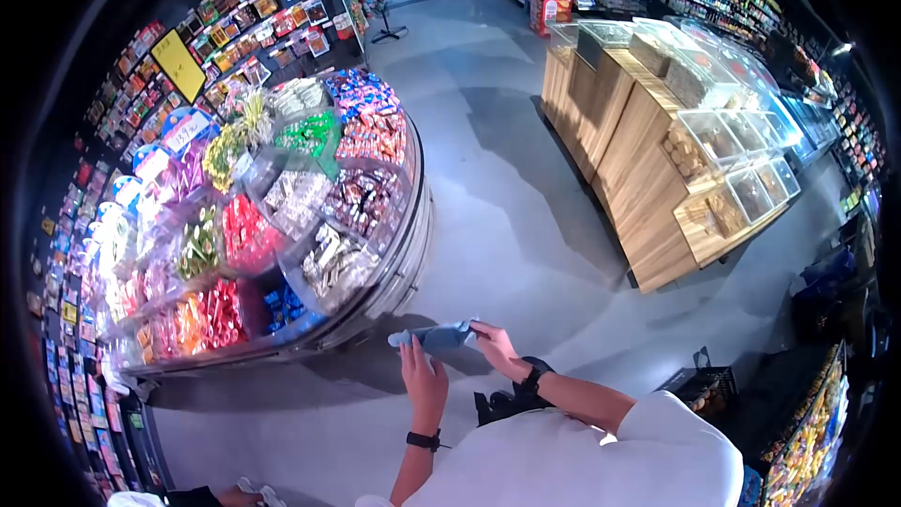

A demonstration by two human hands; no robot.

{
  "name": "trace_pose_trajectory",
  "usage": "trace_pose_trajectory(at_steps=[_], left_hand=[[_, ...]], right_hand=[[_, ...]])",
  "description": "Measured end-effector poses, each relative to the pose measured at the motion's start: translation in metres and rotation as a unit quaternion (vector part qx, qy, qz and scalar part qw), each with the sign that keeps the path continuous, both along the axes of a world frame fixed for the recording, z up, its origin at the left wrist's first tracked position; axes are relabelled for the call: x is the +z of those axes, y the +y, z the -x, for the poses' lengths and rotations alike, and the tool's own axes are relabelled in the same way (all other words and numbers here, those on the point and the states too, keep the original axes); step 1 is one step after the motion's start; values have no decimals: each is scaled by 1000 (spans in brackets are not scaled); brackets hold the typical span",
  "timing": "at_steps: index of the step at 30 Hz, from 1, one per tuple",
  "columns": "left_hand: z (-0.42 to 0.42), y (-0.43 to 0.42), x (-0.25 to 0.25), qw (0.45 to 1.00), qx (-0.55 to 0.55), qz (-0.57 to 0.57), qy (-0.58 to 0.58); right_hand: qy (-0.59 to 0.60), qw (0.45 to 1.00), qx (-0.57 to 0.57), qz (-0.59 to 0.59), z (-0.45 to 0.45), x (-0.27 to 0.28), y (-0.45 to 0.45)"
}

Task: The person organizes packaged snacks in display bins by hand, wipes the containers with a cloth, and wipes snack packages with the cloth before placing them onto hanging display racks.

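A blue-grey item [439, 335], perhaps a folded cloth or bag, is stretched between my two hands in front of my body, above the floor. My left hand [424, 377] holds its left end, fingers pointing up against it. At the right end, my right hand [495, 345] pinches the item between thumb and fingers. Black bands circle both wrists. What exactly the item is cannot be made out.
To the left stands a round candy display [413, 216] with many compartments of wrapped sweets. A wooden counter [610, 131] with clear bins is at the right. Packed shelves line both sides. At the bottom left, another person's shoes [260, 491] show.
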State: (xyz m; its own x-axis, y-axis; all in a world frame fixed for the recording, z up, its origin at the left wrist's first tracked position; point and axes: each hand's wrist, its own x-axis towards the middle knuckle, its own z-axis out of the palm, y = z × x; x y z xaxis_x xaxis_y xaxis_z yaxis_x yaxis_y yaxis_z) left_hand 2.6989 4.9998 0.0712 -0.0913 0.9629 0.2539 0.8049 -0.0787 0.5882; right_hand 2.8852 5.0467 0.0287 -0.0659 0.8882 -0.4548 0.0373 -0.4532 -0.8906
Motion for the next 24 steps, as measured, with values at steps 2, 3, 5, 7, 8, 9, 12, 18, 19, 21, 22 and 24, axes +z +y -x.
trace_pose_trajectory(at_steps=[2, 3, 5, 7, 8, 9, 12, 18, 19, 21, 22, 24], left_hand=[[-1, 48, -5, 1000, -3, 5, 13], [-2, 73, -6, 1000, -12, -5, 11], [-6, 119, -22, 1000, -4, 7, 3], [-17, 157, -29, 999, 26, 23, -36], [-13, 175, -30, 995, 49, 38, -72], [-11, 193, -37, 993, 71, 72, -64], [-10, 259, -49, 988, 78, 74, -113], [2, 416, -15, 997, 62, 29, -44], [3, 444, -14, 997, 68, 14, -28], [5, 498, -25, 997, 75, -8, -4], [5, 523, -26, 998, 68, 9, 4], [5, 571, -41, 998, 59, -2, 18]], right_hand=[[-38, 999, -1, -17, 6, -23, 48], [-89, 989, 2, -120, 8, -26, 74], [-149, 954, 38, -258, 8, -40, 128], [-152, 943, 68, -289, 7, -46, 185], [-152, 931, 89, -319, 14, -49, 208], [-174, 934, 100, -297, 16, -43, 233], [-151, 925, 96, -337, 25, -42, 314], [-118, 926, 107, -343, 53, -24, 458], [-102, 936, 117, -317, 61, -26, 477], [-71, 940, 96, -320, 71, -35, 522], [-52, 950, 79, -297, 77, -34, 543], [27, 985, 36, -167, 91, -38, 588]])
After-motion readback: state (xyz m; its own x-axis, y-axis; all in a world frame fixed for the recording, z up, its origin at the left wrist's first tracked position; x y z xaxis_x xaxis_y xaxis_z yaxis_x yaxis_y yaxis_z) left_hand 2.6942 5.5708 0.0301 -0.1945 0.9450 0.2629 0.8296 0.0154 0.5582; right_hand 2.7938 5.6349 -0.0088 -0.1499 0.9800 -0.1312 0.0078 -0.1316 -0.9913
